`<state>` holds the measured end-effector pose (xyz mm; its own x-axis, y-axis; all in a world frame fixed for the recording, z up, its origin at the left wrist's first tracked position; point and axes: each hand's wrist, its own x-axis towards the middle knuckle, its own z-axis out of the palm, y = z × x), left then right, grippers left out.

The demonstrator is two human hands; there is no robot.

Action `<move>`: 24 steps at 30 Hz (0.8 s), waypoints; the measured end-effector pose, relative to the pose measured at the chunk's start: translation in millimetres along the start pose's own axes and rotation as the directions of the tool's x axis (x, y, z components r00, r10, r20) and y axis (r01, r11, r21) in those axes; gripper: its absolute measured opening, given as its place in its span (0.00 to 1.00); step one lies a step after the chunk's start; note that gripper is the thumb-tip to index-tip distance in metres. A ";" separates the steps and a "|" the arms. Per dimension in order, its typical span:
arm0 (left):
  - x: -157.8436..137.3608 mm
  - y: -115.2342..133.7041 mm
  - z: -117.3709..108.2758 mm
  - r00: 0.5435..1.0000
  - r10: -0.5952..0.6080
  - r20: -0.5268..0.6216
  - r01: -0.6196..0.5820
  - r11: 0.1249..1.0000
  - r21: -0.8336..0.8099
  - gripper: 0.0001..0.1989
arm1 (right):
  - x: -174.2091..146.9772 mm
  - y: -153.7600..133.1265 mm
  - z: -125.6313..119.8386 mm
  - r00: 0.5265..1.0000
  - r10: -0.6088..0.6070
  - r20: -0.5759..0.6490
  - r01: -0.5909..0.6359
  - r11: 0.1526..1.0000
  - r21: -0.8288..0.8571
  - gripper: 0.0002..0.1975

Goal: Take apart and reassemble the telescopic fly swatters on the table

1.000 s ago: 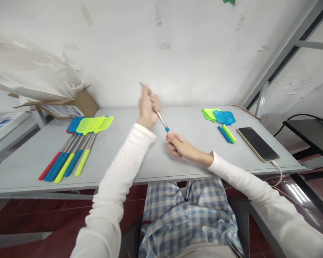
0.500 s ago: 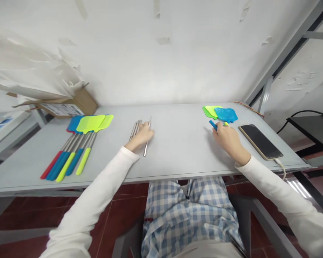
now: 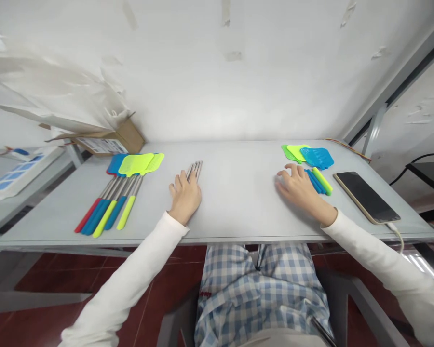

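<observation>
My left hand point(image 3: 185, 195) rests over a small bundle of metal rods point(image 3: 195, 167), fingers spread, partly covering their near ends. Off to the right, my right hand point(image 3: 299, 185) is held palm down with its fingers apart and nothing in them. Close beside it lie several blue handle grips point(image 3: 315, 183) and a yellow-green handle grip point(image 3: 322, 181), partly behind the hand. Above these, loose swatter heads are stacked: a blue swatter head point(image 3: 317, 157) overlaps a yellow-green swatter head point(image 3: 298, 152), with a green one point(image 3: 289, 153) at the left.
Several assembled fly swatters point(image 3: 110, 202) with red, blue and yellow-green handles lie at the left. Behind them stands an open cardboard box point(image 3: 128, 137). A phone point(image 3: 365, 196) with a white cable lies at the right of the grey table point(image 3: 238, 202), which meets a white wall.
The single rod that was apart beside my left hand now lies with the bundle, and those fingers have spread. My right hand has let go of a blue handle grip. The view has shifted left.
</observation>
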<state>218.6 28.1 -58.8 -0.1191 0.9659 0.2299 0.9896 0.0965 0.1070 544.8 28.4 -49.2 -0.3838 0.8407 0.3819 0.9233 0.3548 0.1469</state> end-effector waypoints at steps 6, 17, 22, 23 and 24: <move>7.1 -25.5 16.5 0.999 0.008 -0.046 -0.012 0.996 -0.093 0.28 | 33.0 -29.4 13.6 0.977 -0.214 0.011 0.209 0.961 0.184 0.13; 26.4 -60.0 5.5 0.997 -0.070 0.030 0.076 0.921 -0.382 0.30 | 53.5 -31.2 41.1 0.965 -0.262 -0.024 0.249 0.878 0.410 0.11; 22.3 -100.8 -15.3 0.972 -0.190 -0.135 0.145 0.946 -0.289 0.23 | 51.6 -31.5 40.9 0.966 -0.258 -0.011 0.239 0.877 0.417 0.11; 19.8 -108.1 -16.8 0.955 -0.254 -0.151 0.219 0.953 -0.211 0.22 | 51.7 -31.7 40.7 0.967 -0.256 -0.010 0.236 0.878 0.417 0.11; 17.1 -114.6 -17.2 0.938 -0.313 -0.147 0.295 0.946 -0.131 0.22 | 51.8 -31.8 40.4 0.967 -0.255 -0.009 0.235 0.877 0.419 0.11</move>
<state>101.8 29.5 -50.5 -0.4334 0.8407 0.3246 0.8908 0.3451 0.2957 495.1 77.3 -70.9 -0.6063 0.7191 0.3397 0.7148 0.6799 -0.1636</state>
